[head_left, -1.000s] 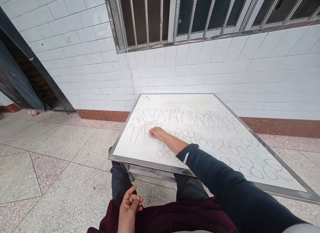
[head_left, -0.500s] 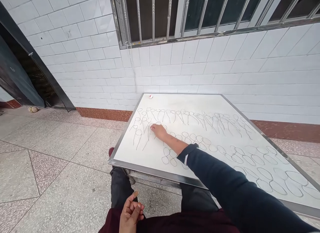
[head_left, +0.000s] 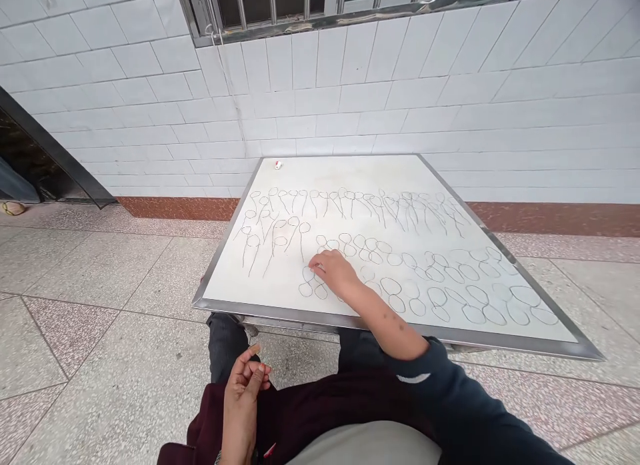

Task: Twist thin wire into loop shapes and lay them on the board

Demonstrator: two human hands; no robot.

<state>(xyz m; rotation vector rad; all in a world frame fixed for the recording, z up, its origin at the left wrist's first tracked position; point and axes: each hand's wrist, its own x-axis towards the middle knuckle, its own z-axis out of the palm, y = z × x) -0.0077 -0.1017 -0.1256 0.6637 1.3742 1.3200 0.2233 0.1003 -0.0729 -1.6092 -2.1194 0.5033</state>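
Observation:
My right hand (head_left: 336,273) reaches over the white tabletop (head_left: 350,175), thumb and fingers pinched together at the near-left rings. Whatever the pinch holds is too small to make out. Beside the fingertips lie thin dark rings (head_left: 306,290), part of a band running to the right. Farther back and left are thin dark loops with long tails (head_left: 253,240); I cannot tell whether they are cords or drawn lines. Low over my lap, my left hand (head_left: 244,392) is curled, thumb against fingers. A tan patch or piece (head_left: 255,349) shows at its index fingertip; anything inside is hidden.
A metal edge (head_left: 280,321) frames the table. A small red-and-white object (head_left: 279,164) lies near its far-left corner. Behind stands a white tiled wall (head_left: 320,105) with a barred window (head_left: 273,2). A speckled stone floor (head_left: 125,378) surrounds the table.
My right hand has moved from the tailed loops toward the near rings, closer to me. My left hand keeps its curled pose. The view has tilted downward and shifted.

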